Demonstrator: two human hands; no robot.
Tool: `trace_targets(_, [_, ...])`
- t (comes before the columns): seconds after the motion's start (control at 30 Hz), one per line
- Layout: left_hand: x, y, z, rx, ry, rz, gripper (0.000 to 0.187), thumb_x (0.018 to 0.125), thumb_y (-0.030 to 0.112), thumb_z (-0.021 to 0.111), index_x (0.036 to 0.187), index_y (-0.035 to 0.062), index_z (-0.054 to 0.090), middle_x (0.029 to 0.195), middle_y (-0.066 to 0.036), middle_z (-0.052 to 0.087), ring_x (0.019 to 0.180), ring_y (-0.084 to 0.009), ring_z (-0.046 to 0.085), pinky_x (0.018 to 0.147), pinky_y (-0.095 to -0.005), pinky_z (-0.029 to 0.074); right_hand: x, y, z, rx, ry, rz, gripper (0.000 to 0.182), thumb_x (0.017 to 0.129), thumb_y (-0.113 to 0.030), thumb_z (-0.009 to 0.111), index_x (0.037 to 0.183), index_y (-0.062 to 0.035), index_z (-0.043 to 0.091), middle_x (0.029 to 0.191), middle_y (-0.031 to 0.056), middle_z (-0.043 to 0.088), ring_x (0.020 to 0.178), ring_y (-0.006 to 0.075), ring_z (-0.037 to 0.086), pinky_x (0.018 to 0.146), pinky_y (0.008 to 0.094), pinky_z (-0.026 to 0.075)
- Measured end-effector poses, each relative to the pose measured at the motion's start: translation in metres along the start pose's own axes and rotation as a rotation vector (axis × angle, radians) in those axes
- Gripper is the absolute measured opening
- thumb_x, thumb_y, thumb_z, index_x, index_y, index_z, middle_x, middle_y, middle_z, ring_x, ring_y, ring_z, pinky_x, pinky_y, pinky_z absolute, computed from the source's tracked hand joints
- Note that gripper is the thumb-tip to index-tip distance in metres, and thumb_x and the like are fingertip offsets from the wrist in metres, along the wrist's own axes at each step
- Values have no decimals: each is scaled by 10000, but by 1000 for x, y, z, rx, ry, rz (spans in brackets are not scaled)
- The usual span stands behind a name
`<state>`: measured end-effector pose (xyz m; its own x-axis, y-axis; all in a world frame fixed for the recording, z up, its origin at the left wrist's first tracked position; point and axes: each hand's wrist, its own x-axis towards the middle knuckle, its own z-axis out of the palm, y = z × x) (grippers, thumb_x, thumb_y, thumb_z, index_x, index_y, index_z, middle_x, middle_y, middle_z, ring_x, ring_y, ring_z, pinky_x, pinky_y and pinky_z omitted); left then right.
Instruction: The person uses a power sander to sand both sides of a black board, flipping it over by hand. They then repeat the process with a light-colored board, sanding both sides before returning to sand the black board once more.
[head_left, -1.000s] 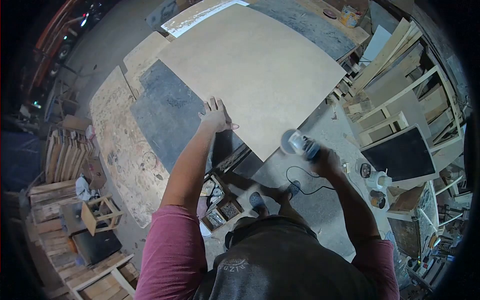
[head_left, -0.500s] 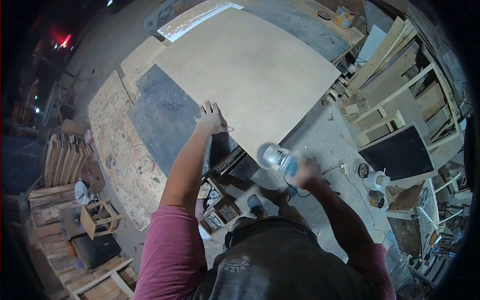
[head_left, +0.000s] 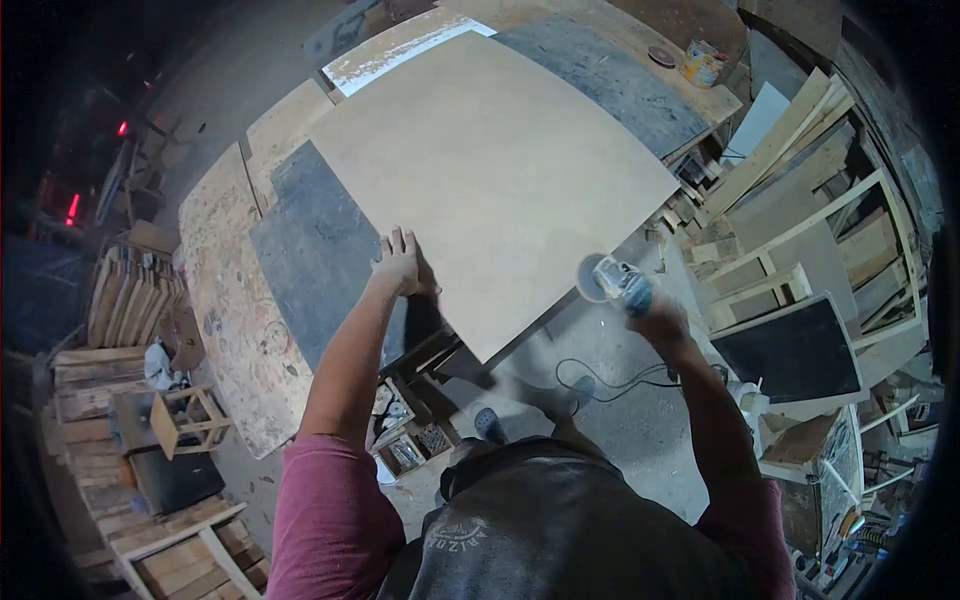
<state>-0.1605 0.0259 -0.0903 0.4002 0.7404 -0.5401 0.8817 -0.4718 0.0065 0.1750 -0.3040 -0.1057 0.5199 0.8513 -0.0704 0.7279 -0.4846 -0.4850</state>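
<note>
Plain beige board (head_left: 490,190), mottled grey sheet (head_left: 315,240), blue and silver tool (head_left: 624,284), pink sleeves (head_left: 335,505)

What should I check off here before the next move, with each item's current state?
1. Left hand at the beige panel's left edge: ok, fingers spread.
2. Right hand around the power tool: ok.
3. Disc touching the panel: cannot tell; it appears at the right edge, but contact is unclear.
4. Disc stopped or spinning: cannot tell from a still.
5. Cord well away from the feet: not ok, it loops right by one shoe.
6. Gloves worn: not ok, both hands are bare.
</note>
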Motion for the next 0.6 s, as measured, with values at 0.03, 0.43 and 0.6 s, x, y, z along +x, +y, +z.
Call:
trace_targets(0.03, [4, 0, 1, 1, 4, -2, 1419, 565, 553, 879, 1536, 60, -30, 1604, -193, -63, 1462, -453, 1, 1098, -674, 231, 8, 10, -10, 28, 42, 11, 515, 612, -188, 778, 1049, -82, 529, 874, 203, 659, 870, 449, 627, 711, 516, 519])
trace_targets(0.43, [12, 20, -2, 24, -22, -70, 1541, 472, 642, 870, 1502, -49, -45, 1563, -314, -25, 1420, -541, 64, 1155, -526, 243, 61, 46, -40, 16, -140, 67, 661, 643, -242, 785, 1204, -70, 480, 1017, 222, 670, 955, 396, 652, 835, 455, 518])
trace_targets(0.6, [20, 18, 7, 92, 17, -88, 1433, 530, 468, 897, 1510, -31, -23, 1572, -293, 2, 1431, -511, 97, 1147, -504, 284, 56, 8, -67, -108, -347, 15, 652, 636, -259, 776, 1169, -58, 458, 964, 217, 669, 945, 421, 646, 844, 486, 517])
